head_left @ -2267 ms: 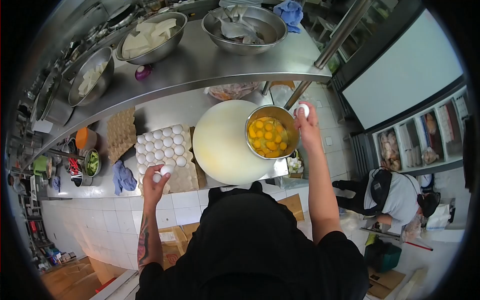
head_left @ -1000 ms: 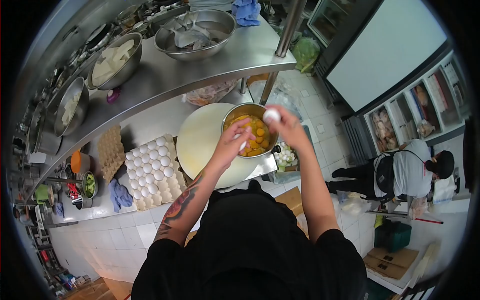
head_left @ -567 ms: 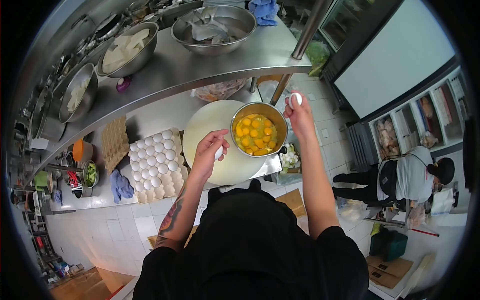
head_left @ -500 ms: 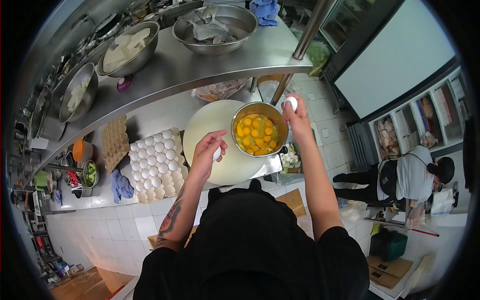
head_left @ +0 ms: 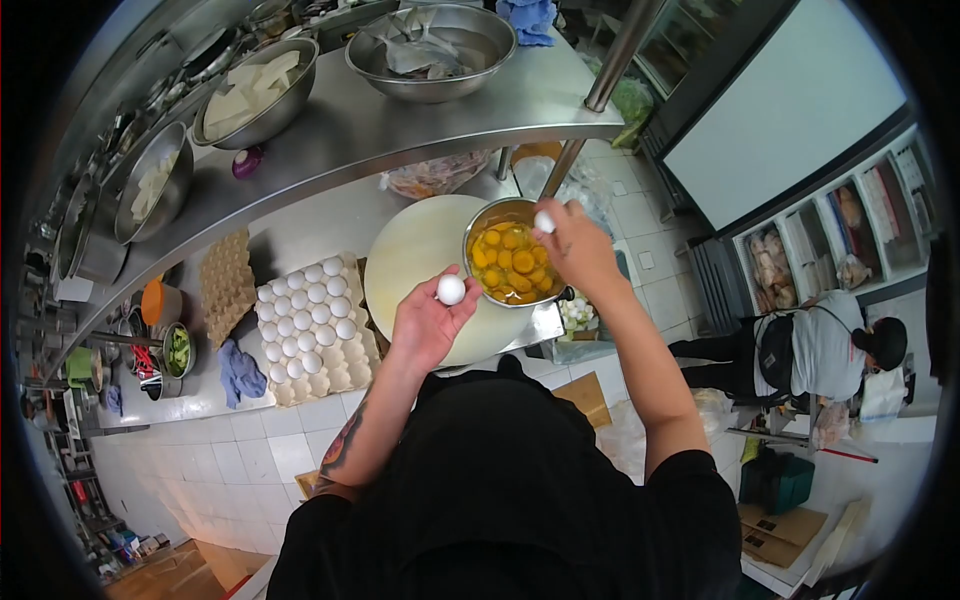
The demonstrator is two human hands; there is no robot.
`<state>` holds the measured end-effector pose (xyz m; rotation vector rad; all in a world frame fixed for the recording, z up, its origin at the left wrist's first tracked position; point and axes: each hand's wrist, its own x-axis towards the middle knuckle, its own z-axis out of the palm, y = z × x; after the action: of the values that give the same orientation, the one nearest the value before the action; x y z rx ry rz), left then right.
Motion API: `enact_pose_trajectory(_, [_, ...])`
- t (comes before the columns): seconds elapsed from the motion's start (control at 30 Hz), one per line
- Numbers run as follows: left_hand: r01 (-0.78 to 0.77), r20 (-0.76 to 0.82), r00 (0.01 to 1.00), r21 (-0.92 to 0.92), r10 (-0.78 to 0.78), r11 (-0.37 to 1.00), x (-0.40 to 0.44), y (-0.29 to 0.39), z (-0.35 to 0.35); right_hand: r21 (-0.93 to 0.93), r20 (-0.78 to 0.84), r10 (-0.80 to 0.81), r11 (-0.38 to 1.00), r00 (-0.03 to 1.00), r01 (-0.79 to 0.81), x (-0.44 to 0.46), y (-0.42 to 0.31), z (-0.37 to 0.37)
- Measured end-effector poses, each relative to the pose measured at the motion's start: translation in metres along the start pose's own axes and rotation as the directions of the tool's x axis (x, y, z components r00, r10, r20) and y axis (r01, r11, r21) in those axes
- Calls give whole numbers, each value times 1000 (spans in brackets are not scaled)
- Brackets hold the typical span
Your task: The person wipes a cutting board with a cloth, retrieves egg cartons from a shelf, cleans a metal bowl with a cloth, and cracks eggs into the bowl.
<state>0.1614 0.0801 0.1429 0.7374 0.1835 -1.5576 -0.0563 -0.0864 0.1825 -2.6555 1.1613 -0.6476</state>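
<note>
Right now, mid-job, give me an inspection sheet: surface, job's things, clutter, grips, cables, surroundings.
Surface: steel counter, round white board on it.
Job's things: metal pot with yolks, at the board's edge; egg tray, partly filled.
Clutter: blue cloth and second carton beside the egg tray.
Grips: left grip holds a white egg; right grip holds another egg by the pot's rim.
Cables: nothing seen.
Surroundings: another person at far right; tiled floor.

The person wears a plain black top (head_left: 515, 490) of matte cloth, broad and smoothly rounded at the front. Its short, loose sleeves (head_left: 690, 500) stop near the elbows. A dark tattoo (head_left: 343, 445) with reddish patches marks the left forearm (head_left: 383, 402). The left hand (head_left: 428, 322) and right hand (head_left: 588, 250) are bare.
</note>
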Motion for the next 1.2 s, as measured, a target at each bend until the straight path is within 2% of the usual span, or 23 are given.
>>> enact_pose_trajectory(0.07, [94,457,883,47,-105,994,24,-4,-40,117,-105,45,993,993,-33,-7,8,-5])
enact_pose_trajectory(0.1, [93,458,883,45,-104,995,24,-8,-37,312,-159,234,934,959,-176,-16,19,-8])
enact_pose_trajectory(0.13, [-34,388,921,183,-40,983,25,-15,-30,501,-174,422,816,890,-289,-23,33,-11])
enact_pose_trajectory(0.17, [-148,327,944,325,36,934,26,-22,-22,500,-176,421,817,890,-288,-34,61,-4])
enact_pose_trajectory(0.27, [-207,331,941,395,71,895,24,-32,16,335,-189,398,885,898,-322,-64,114,21])
enact_pose_trajectory(0.33, [-289,381,921,531,81,796,41,-40,23,-121,-330,22,991,944,-65,-74,99,18])
enact_pose_trajectory(0.37, [-362,422,903,644,82,674,48,-45,26,265,-173,130,961,976,-81,-72,69,6])
enact_pose_trajectory(0.4, [-378,422,903,682,86,625,53,-49,32,604,17,174,783,985,-149,-66,32,-8])
enact_pose_trajectory(0.47, [-439,461,881,720,102,537,61,-54,40,753,113,-46,656,993,-55,-54,-8,-14])
enact_pose_trajectory(0.5, [-502,503,855,744,126,440,63,-55,43,753,108,-39,655,993,-57,-53,0,-8])
enact_pose_trajectory(0.57, [-440,453,884,724,116,531,62,-54,46,730,105,-148,683,983,25,-38,32,15])
enact_pose_trajectory(0.6, [-412,412,902,743,124,528,56,-49,48,777,132,31,617,991,-123,-31,43,21])
enact_pose_trajectory(0.67, [-382,367,920,760,138,526,52,-42,41,919,197,424,235,884,-317,-2,81,35])
enact_pose_trajectory(0.7, [-404,381,911,744,158,532,56,-41,32,918,200,421,234,885,-319,13,90,46])
enact_pose_trajectory(0.77, [-426,392,902,728,184,538,54,-38,23,994,19,722,58,691,-89,39,97,66])
enact_pose_trajectory(0.8, [-425,400,901,734,167,530,50,-37,21,994,21,721,56,693,-89,46,93,69])
enact_pose_trajectory(0.87, [-428,411,899,740,155,520,40,-32,13,933,356,487,-139,798,-331,57,86,73])
enact_pose_trajectory(0.9, [-447,438,887,736,146,509,33,-28,5,933,356,482,-137,801,-332,56,83,66])
enact_pose_trajectory(0.97, [-473,461,873,725,156,501,21,-14,-11,978,203,610,-160,766,-132,44,79,45])
enact_pose_trajectory(1.03, [-424,371,904,725,211,542,5,-1,-29,986,162,540,-115,826,-118,27,71,42])
enact_pose_trajectory(1.13, [-410,291,910,734,295,541,-13,13,-48,911,180,381,284,907,-300,10,44,25])
enact_pose_trajectory(1.17, [-419,272,903,736,334,532,-16,17,-55,910,180,382,285,907,-300,9,45,29])
enact_pose_trajectory(1.2, [-422,266,900,728,344,541,-20,20,-59,826,53,315,520,948,-219,9,43,34])
